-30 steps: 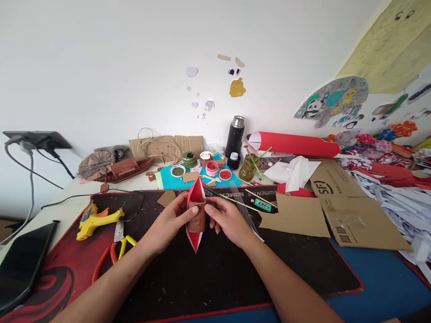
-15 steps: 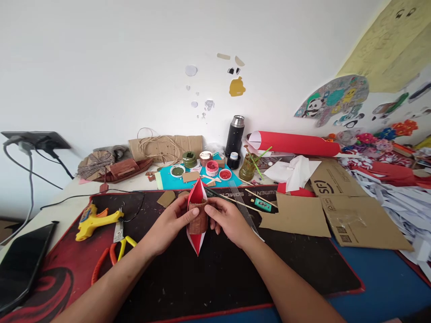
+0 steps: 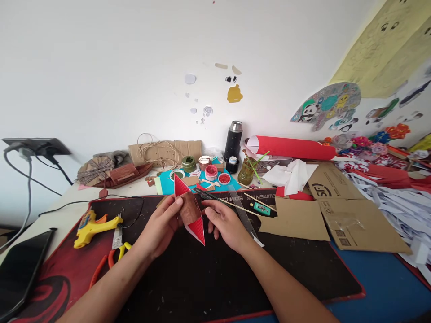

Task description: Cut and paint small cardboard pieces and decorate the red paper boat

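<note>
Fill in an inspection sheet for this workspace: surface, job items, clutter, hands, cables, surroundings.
Surface: dark mat, red-edged, with pale specks.
Job items: red piece, pointed at both visible ends, held tilted; brown band across its middle.
Clutter: glue gun and pliers at left; ruler, tube and cardboard at right; paint pots behind.
Hands: left hand grips the band, thumb on top; right hand close beside, contact unclear.
Cables: grey cable at the wall socket; black cord runs onto the mat.
Surroundings: wall with stickers; flask, red roll, paper strips.
</note>
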A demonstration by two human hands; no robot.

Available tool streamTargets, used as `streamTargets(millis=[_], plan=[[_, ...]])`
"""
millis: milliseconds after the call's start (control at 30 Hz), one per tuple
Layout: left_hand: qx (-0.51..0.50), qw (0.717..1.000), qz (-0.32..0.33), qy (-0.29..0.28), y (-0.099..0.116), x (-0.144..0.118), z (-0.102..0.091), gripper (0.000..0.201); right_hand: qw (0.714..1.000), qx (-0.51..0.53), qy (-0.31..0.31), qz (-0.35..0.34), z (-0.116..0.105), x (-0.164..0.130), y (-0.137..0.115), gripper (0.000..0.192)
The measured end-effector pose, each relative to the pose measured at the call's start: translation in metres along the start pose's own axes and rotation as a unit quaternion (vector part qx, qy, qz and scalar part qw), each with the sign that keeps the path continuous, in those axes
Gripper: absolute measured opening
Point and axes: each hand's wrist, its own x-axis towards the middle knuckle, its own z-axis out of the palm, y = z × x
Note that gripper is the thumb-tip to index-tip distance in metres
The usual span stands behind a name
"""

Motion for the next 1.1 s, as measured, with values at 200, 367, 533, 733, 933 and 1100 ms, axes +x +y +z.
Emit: streamTargets(millis=[200,367,533,733,933,1100], plan=[[-0.004,1.0,0.013,-0.012,-0.0012,-0.0013,0.0025,0.049,1.0,0.005,-0.028,-0.009,0.0018,0.0014,0.0032,0.065],[0.013,0.999,0.008,-0.028,-0.0016,-0.005,0.0044,0.048,0.999,-0.006,-0.046,-0.001,0.0043,-0.0009,0.0011,0.059],[0.026,0.999,0.0,-0.027,-0.0015,-0.0063,0.0039,0.053,0.999,-0.013,-0.049,0.001,0.0035,-0.0018,0.0021,0.05],[0.043,0.999,0.005,-0.022,-0.0013,-0.0043,0.0043,0.062,0.998,-0.023,-0.053,0.007,0.0042,-0.0031,0.0027,0.047],[0.006,1.0,0.0,0.03,0.0005,-0.0016,0.0053,0.06,0.996,-0.054,-0.066,-0.01,0.0064,-0.007,0.0001,0.06],[0.012,1.0,-0.01,0.022,0.0011,-0.0033,0.0102,0.06,0.995,-0.089,-0.024,-0.035,0.0075,-0.0051,0.0037,0.046]])
